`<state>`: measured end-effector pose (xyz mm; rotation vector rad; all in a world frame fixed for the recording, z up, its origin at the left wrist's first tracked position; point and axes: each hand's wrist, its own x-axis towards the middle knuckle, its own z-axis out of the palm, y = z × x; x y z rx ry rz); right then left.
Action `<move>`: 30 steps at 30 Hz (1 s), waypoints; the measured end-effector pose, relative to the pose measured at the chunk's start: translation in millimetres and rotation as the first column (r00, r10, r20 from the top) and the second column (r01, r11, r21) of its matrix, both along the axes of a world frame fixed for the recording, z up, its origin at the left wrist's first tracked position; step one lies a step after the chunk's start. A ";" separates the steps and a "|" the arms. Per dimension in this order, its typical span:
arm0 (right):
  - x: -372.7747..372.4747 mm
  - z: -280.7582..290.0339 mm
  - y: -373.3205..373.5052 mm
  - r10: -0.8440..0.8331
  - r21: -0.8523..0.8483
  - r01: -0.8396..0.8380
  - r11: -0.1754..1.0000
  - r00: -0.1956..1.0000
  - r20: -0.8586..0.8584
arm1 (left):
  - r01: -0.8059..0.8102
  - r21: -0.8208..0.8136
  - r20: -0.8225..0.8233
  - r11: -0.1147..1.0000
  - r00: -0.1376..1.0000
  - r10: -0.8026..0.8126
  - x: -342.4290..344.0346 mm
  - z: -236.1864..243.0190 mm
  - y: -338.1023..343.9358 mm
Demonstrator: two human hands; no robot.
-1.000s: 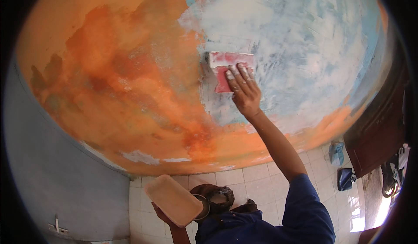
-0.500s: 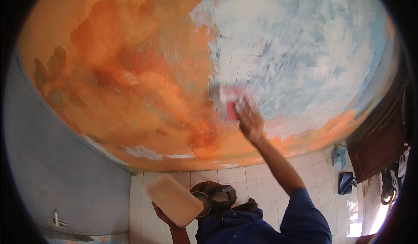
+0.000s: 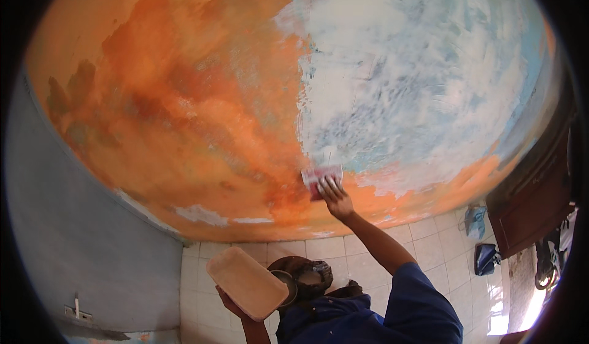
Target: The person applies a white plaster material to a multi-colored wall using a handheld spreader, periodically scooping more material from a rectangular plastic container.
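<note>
My right hand (image 3: 334, 198) is closed on a flat, red-and-white putty spreader (image 3: 311, 177), its wide edge against the wall. The spreader lies low on the wall, where white filler (image 3: 417, 56) meets bare orange paint (image 3: 184, 141). White smears show on the fingers. Down by my body, my left hand (image 3: 230, 302) grips the side of a shallow rectangular tray (image 3: 245, 279), tilted, with a pale peach inside. Most of that hand's fingers are hidden under the tray.
Below the wall runs a white tiled floor (image 3: 362, 264). Round dark containers (image 3: 313, 275) stand close to my body. A grey wall (image 3: 92, 221) rises at left. At right are a light-blue plastic bag (image 3: 475, 220), a dark blue bag (image 3: 486, 259) and a brown door (image 3: 531, 203).
My right hand has moved down and slightly left along the wall with the spreader. My left hand and the tray have barely shifted.
</note>
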<state>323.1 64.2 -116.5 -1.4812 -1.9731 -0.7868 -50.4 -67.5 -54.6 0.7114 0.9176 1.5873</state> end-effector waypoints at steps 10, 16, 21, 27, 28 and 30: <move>-23.3 251.6 27.0 0.026 0.515 -0.027 0.857 1.000 0.009 | 0.049 0.002 0.360 0.999 0.932 -0.046 -10.8 -0.4 9.4; -37.1 217.8 71.2 0.042 0.396 -0.021 0.918 0.998 -0.046 | 0.084 0.033 0.328 0.996 0.941 -0.090 -6.5 1.2 10.8; -27.9 46.2 37.5 -0.004 0.083 0.004 0.997 1.000 0.006 | 0.076 -0.018 0.447 0.997 0.892 -0.060 1.1 18.3 7.4; -44.0 73.8 -0.1 0.179 0.017 -0.179 0.984 0.984 -0.021 | 0.078 -0.003 0.466 0.997 0.882 -0.067 -17.8 16.7 8.5; -53.1 128.8 1.7 0.213 0.100 -0.211 0.972 0.977 -0.018 | 0.084 0.003 0.468 0.996 0.881 -0.075 -26.7 6.9 8.9; -50.9 218.4 13.9 0.211 0.300 -0.198 0.933 0.977 -0.014 | 0.091 0.001 0.383 0.996 0.920 -0.084 -28.2 -1.7 8.0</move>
